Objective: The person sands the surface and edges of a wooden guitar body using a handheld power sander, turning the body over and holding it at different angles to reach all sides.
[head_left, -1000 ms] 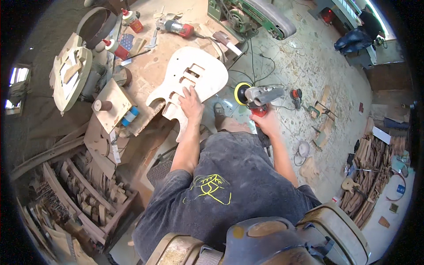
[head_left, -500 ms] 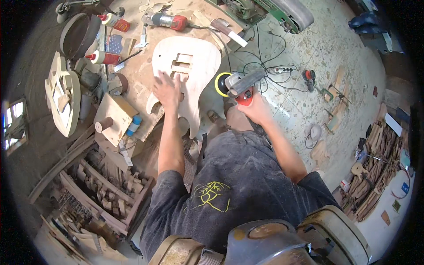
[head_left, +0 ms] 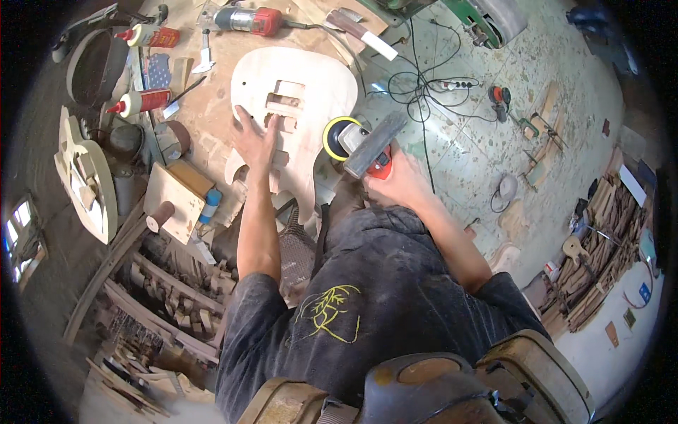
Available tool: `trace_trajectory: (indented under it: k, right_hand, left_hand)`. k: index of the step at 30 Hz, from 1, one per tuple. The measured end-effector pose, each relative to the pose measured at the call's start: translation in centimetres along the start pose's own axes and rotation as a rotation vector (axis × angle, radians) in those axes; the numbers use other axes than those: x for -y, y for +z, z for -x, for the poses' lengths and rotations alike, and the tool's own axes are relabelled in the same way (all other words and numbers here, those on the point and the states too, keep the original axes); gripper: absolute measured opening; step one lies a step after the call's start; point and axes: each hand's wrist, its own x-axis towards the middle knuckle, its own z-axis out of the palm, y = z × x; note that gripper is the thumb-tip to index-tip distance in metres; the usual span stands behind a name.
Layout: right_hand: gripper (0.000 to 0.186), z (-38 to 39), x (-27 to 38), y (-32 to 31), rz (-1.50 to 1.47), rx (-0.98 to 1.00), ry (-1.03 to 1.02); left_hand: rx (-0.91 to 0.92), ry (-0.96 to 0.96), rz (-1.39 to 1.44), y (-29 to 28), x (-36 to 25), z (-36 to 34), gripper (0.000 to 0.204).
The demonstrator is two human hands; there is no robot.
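A pale wooden electric guitar body with pickup cut-outs lies on the workbench. My left hand rests on its left side near the cut-outs, fingers spread and thumb apart, holding nothing. In my right hand is a red and grey handheld sander, with a round yellow-edged pad and a dark grey cylinder across it. The pad is beside the body's lower right edge; whether they touch I cannot tell. Part of the sander's grip is hidden by my fingers.
Two red-and-white glue bottles, a caliper and a corded red power tool lie on the bench. A green belt machine stands beyond. Cables, a power strip and clamps lie on the floor at right.
The sander in my right hand has moved left and slightly down, closer to the guitar body. My left hand remains on the body, its fingers spread wider. The whole view has shifted somewhat.
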Motion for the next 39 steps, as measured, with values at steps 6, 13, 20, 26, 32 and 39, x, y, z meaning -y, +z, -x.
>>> trace_trajectory:
  k: [6, 13, 20, 26, 32, 39]
  right_hand:
    - [0.066, 1.6, -1.4, -1.5, 0.047, 0.128, 0.024]
    - [0.064, 0.5, -1.7, 0.3, 0.079, 0.132, 0.06]
    - [0.072, -0.8, -2.7, 1.8, 0.032, -0.011, 0.069]
    - [0.078, -4.0, -6.3, -0.3, -0.102, -0.068, 0.154]
    - [0.077, -5.5, -7.4, -1.8, -0.097, -0.237, 0.19]
    - [0.067, -2.4, -0.6, -0.3, 0.107, 0.007, 0.101]
  left_hand:
    - [0.147, 0.094, 0.017, -0.8, 0.0, -1.1, 0.092]
    - [0.127, 0.113, -0.052, -0.5, 0.2, -1.0, 0.091]
    - [0.123, 0.119, -0.078, -0.3, 0.3, -1.0, 0.09]
    - [0.108, 0.134, -0.088, -0.5, 0.0, -1.0, 0.089]
    - [0.1, 0.147, -0.085, -0.3, -0.1, -1.1, 0.089]
    - [0.088, 0.167, -0.108, -0.2, 0.4, -1.0, 0.089]
